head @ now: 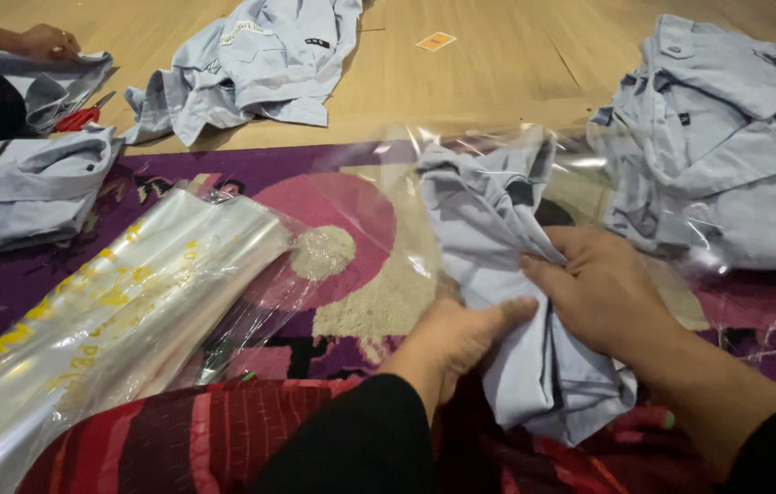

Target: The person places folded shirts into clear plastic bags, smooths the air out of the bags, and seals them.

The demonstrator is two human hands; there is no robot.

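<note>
Seated on a patterned rug [333, 210], we clamp a crumpled pale-blue shirt [498, 274] with our right hand [603, 293], while our left hand [457, 334], fingers curled, pinches the clear plastic bag [406, 183] sleeving it toward twelve o'clock; feeding the fabric evenly should prevent bunching. Spare bags [113, 311] lie at nine o'clock.

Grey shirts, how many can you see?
5: one gripped by both hands, one right under clear plastic, one top centre on the floor, one far left, one under another person's hand. More may be hidden.

Crumpled pale-blue shirt [507, 274] half inside clear bag [425, 229].
</note>
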